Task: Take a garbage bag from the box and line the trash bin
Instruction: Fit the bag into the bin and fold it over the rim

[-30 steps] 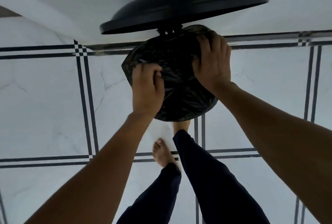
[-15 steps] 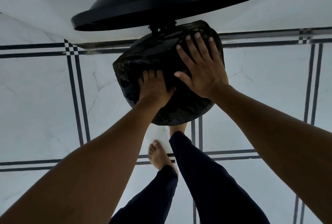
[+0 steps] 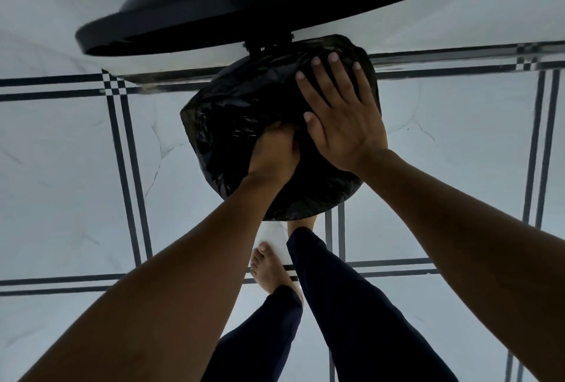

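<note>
Since half a second ago the left hand (image 3: 275,155) has sunk deeper into the black garbage bag (image 3: 244,124), so that its fingers are now hidden in the plastic, and the view has drawn closer to the trash bin (image 3: 305,198). Whether those left fingers are curled or spread cannot be told; only the back of the hand and the wrist show, pressed into the middle of the bin's mouth. The right hand (image 3: 342,118) lies flat and open on the bag, fingers spread and grasping nothing, over the far right part of the bin's mouth, with its fingertips (image 3: 333,57) near the far rim. The bag covers the bin's opening and folds over its rim all round, its crinkled plastic bulging at the left side of the bin. The bin's round black lid (image 3: 275,5) stands raised behind the bin, tilted up on its hinge. The bin stands on a white tiled floor (image 3: 61,167) with dark double lines. On the near side of the bin are the person's legs in dark trousers (image 3: 351,305), one bare foot (image 3: 269,268) just short of the bin's base.
</note>
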{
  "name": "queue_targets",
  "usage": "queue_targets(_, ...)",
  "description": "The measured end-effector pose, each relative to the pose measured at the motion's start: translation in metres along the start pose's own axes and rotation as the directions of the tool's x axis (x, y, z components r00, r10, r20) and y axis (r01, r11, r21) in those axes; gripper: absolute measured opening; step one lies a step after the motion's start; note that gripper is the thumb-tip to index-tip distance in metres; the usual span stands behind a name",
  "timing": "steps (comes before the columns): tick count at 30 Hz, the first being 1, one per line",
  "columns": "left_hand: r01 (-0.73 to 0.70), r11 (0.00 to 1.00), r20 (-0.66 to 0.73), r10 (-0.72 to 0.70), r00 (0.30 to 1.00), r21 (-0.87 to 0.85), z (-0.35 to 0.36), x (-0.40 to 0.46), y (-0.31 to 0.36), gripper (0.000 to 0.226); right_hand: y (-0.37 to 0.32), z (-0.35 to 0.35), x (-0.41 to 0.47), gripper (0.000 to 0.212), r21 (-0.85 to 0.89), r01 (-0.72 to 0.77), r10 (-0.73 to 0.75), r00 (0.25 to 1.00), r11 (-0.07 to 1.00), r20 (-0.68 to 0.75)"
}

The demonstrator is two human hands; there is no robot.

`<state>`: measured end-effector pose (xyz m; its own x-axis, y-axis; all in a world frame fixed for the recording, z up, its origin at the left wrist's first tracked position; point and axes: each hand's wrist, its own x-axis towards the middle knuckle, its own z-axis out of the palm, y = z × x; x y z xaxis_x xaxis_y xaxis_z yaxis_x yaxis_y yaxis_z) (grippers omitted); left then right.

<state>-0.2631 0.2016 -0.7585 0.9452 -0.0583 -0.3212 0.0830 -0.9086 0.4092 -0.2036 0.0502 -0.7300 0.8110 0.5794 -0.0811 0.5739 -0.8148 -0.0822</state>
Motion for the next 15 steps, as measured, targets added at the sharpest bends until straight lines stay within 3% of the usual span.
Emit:
queue_targets(2,-0.045,0.993,0.173,0.026,0.985,0.111,0.016,0.016,0.003,0.038,0.001,0.004,0.001,0.061,0.029,-0.012,0.012,1.000,1.000,-0.017)
queue_targets(4,0.070,0.978,0.302,-0.128,0.945,0.196,0.032,0.031,0.001,0.055,0.002,0.006,0.000,0.061,0.037,-0.013,0.014,0.999,0.999,-0.034)
queue_targets(7,0.295,0.924,0.400,-0.373,0.837,0.244,0.042,0.045,-0.008,0.099,0.005,0.004,0.000,0.062,0.025,-0.004,0.005,0.999,1.000,-0.037)
queue_targets(10,0.259,0.906,0.422,-0.390,0.818,0.335,0.049,0.043,-0.015,0.120,0.003,0.003,-0.002,0.063,-0.015,0.005,-0.005,1.000,1.000,-0.007)
queue_targets(13,0.205,0.921,0.368,-0.326,0.871,0.333,0.044,0.042,-0.014,0.108,0.002,0.001,0.000,0.066,-0.016,-0.004,0.005,1.000,1.000,0.001)
queue_targets(15,0.021,0.947,0.210,-0.093,0.973,0.320,0.041,0.033,-0.010,0.073,0.002,0.000,0.001,0.065,-0.003,-0.010,0.010,1.000,1.000,-0.006)
